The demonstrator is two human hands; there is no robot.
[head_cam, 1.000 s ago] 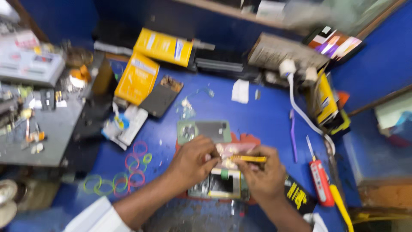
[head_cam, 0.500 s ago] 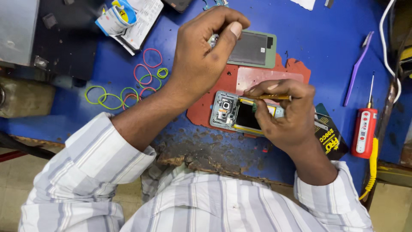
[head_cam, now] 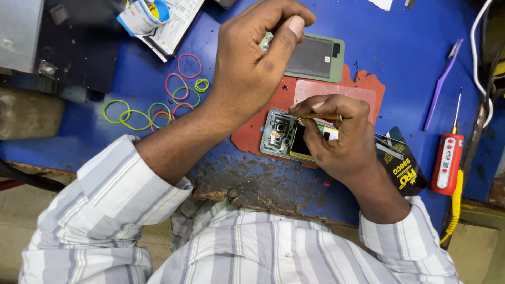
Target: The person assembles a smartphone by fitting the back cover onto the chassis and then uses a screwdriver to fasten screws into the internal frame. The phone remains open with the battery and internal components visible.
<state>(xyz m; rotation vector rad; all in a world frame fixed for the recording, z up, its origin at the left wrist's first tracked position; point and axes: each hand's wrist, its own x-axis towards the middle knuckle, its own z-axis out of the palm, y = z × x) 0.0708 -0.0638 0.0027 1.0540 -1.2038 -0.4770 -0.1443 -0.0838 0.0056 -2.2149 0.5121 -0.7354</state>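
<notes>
An opened phone (head_cam: 284,138) with its camera module exposed lies on a red mat (head_cam: 363,80) on the blue bench. My right hand (head_cam: 339,142) rests over the phone's right part and grips a thin yellow-handled tool (head_cam: 322,117), its tip pointing left across the phone. My left hand (head_cam: 252,63) hovers above and to the left of the phone, thumb pressed to the fingertips in a pinch; nothing shows between them. Partly behind that hand lies a green back cover (head_cam: 318,57). A pale pink panel (head_cam: 342,90) sits on the mat.
Coloured rubber bands (head_cam: 158,108) lie scattered at left. At right are a red-handled screwdriver (head_cam: 446,160), a purple tool (head_cam: 442,81) and a white cable (head_cam: 476,47). A black packet (head_cam: 402,171) lies beside my right wrist. The bench's near edge (head_cam: 247,186) is worn.
The view tipped from a wide look over the bench to straight down. My left hand lifted off the phone and pinched shut near the green cover. My right hand stayed on the phone.
</notes>
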